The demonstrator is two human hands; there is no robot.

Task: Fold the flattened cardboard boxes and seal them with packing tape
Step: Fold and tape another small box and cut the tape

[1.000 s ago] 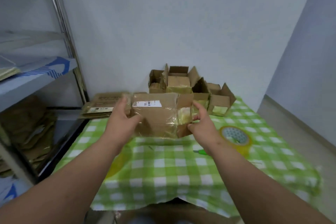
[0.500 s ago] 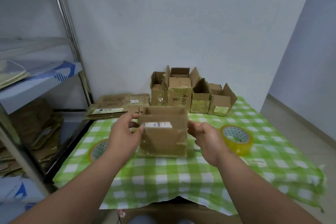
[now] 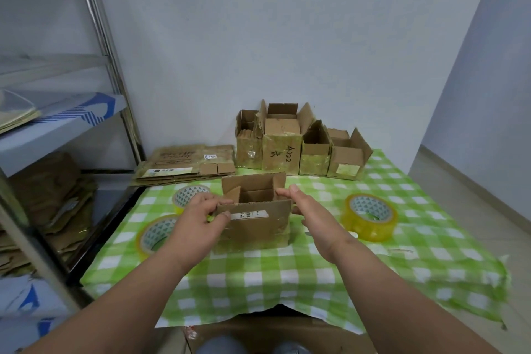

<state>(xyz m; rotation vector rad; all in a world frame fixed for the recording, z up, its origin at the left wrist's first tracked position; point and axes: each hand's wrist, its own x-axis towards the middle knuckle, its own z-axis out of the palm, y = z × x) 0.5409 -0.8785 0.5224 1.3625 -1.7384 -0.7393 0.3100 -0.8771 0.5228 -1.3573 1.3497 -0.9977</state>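
Box (image 3: 254,221): standing upright, top flaps open, on the checked tablecloth (image 3: 287,276) between the tape rolls (image 3: 370,217).
Left hand (image 3: 201,217): pinching the near flap's left corner.
Right hand (image 3: 309,215): resting straight-fingered against the right side.

A green checked tablecloth (image 3: 316,276) lies beside a metal shelving rack (image 3: 112,72).

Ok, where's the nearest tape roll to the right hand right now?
In the head view, that tape roll sits on the checked tablecloth, just right of the right hand and the box.
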